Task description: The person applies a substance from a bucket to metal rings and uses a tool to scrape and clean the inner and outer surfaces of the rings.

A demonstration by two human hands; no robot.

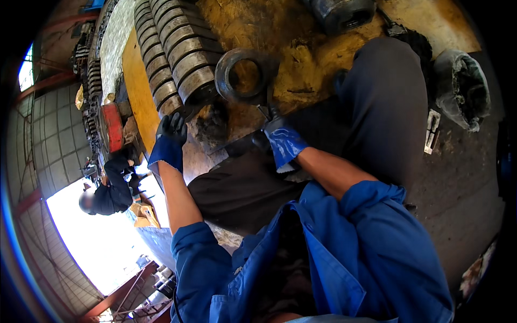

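Observation:
My left hand (170, 139), in a blue glove with dark fingers, is at the near end of a row of grey metal rings (157, 59). Its fingers are stretched out, and I cannot tell whether they touch the end ring. Beside that row lies a second, thicker row of rings (186, 51). A single loose metal ring (240, 75) leans at the end of the thicker row. Just below it, my right hand (284, 141), gloved alike, is closed; a thin metal piece (264, 112) shows at its fingers, its kind unclear.
A dark cylindrical part (342, 13) sits on the oily yellow surface (301, 59). At right are a crumpled sack (462, 89) and a slotted metal piece (432, 132). A red block (112, 127) stands at left, with another person (110, 188) beyond. My bent knee (388, 91) flanks the work.

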